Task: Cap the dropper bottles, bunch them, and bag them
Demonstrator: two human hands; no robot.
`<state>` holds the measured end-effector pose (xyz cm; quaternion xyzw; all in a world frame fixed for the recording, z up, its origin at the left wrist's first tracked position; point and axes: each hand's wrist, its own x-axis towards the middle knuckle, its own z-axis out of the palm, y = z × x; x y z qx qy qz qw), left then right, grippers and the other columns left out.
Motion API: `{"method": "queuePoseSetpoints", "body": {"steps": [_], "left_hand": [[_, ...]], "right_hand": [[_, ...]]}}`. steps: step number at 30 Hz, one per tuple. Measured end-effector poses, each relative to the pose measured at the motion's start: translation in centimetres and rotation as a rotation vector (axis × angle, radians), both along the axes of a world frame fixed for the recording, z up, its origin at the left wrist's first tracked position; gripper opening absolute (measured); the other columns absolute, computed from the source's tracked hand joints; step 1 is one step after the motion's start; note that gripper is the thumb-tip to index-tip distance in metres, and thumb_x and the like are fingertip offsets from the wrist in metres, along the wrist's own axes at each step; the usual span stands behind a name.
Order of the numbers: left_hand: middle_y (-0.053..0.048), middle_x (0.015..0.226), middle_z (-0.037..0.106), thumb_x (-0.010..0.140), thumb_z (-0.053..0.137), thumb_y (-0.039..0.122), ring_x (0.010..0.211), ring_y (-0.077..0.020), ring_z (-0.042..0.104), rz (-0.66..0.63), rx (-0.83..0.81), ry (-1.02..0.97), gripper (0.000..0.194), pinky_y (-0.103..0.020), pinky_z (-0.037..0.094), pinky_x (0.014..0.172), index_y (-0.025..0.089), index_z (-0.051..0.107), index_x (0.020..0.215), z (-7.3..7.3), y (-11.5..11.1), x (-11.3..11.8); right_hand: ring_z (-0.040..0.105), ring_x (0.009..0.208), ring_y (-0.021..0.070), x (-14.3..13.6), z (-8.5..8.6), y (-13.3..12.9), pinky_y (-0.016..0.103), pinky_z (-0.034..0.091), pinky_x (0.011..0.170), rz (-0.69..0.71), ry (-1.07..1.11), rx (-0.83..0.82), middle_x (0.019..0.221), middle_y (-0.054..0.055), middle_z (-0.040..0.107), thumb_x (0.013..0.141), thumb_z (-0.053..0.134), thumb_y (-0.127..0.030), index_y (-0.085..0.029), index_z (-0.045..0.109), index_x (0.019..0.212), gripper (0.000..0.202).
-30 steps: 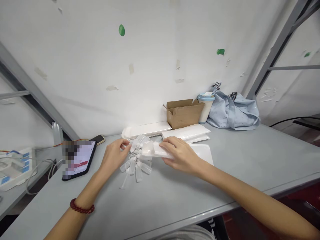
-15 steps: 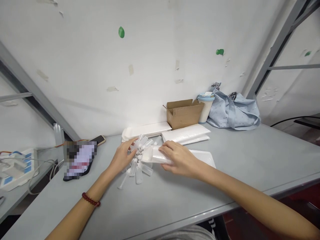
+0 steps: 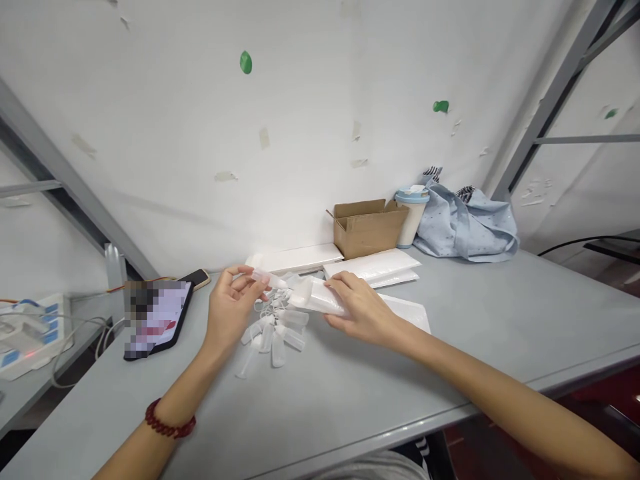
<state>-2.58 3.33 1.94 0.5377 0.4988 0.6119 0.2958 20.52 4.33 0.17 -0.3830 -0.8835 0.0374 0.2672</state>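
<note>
Between the thumb and fingers of my left hand point(image 3: 231, 303) is a small translucent plastic tube point(image 3: 270, 279), its white end towards the mouth of a white padded envelope point(image 3: 321, 296). My right hand point(image 3: 363, 310) grips that envelope around its body and keeps it raised above the table. Below and between the hands lies a cluster of similar translucent tubes point(image 3: 278, 348), fanned out, with thin white loops at the centre. Whatever may be inside the envelope is hidden. Another white envelope point(image 3: 409, 312) lies flat on the table behind my right wrist.
More white padded envelopes point(image 3: 375, 267) lie near the wall, before an open cardboard box point(image 3: 370, 235). A lidded cup point(image 3: 411, 223) and a blue cloth bag point(image 3: 467, 230) stand to its right. On the left are a phone point(image 3: 175, 327) and a power strip point(image 3: 37, 340) with cables.
My left hand has lifted a tube from the cluster and turned it towards the envelope. The right hand has raised and tilted the envelope slightly.
</note>
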Motion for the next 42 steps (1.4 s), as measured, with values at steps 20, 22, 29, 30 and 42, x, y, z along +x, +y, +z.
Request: {"method": "queuePoseSetpoints", "body": {"steps": [20,22,29,30,42], "left_hand": [[-0.006,0.112,0.067,0.083,0.05,0.046,0.109,-0.0284,0.054,-0.017,-0.183,0.288,0.035,-0.034,0.044,0.083,0.021,0.07,0.07,-0.4,-0.9,1.7],[-0.006,0.103,0.07,0.081,0.051,0.046,0.098,-0.0288,0.059,-0.028,-0.26,0.352,0.034,-0.033,0.046,0.074,0.021,0.072,0.073,-0.2,-0.6,1.1],[-0.005,0.102,0.067,0.067,0.067,0.046,0.091,-0.0255,0.059,-0.204,-0.176,0.737,0.037,-0.029,0.044,0.068,0.023,0.067,0.095,-1.0,-0.3,-0.1],[-0.005,0.1,0.067,0.065,0.069,0.046,0.09,-0.0249,0.059,-0.243,-0.159,0.778,0.039,-0.029,0.044,0.068,0.023,0.065,0.097,-1.1,-0.4,-0.1],[-0.002,0.075,0.064,0.078,0.055,0.031,0.067,-0.0182,0.058,-0.292,-0.092,0.931,0.018,-0.028,0.044,0.061,0.021,0.063,0.089,-1.1,-0.3,-0.5]], "right_hand": [[0.052,0.093,0.024,0.1,-0.1,0.3,0.038,0.046,0.079,-0.041,0.035,-0.056,0.102,0.013,0.052,0.079,0.059,-0.024,-0.013,0.057,0.101,0.025],[0.052,0.093,0.024,0.2,-0.2,0.4,0.038,0.046,0.079,-0.038,0.012,-0.07,0.103,0.012,0.052,0.079,0.06,-0.026,-0.014,0.058,0.1,0.025],[0.047,0.1,0.0306,0.0,-0.3,0.2,0.044,0.044,0.08,-0.009,-0.128,-0.083,0.113,0.017,0.046,0.064,0.072,-0.053,-0.012,0.05,0.113,0.067],[0.046,0.102,0.0318,0.0,-0.3,0.0,0.045,0.044,0.081,-0.005,-0.164,-0.08,0.115,0.018,0.044,0.062,0.073,-0.055,-0.012,0.047,0.115,0.074],[0.042,0.102,0.0294,-0.2,0.0,-0.7,0.042,0.04,0.084,0.01,-0.286,-0.109,0.118,0.018,0.041,0.066,0.061,-0.022,-0.01,0.045,0.116,0.054]]}}
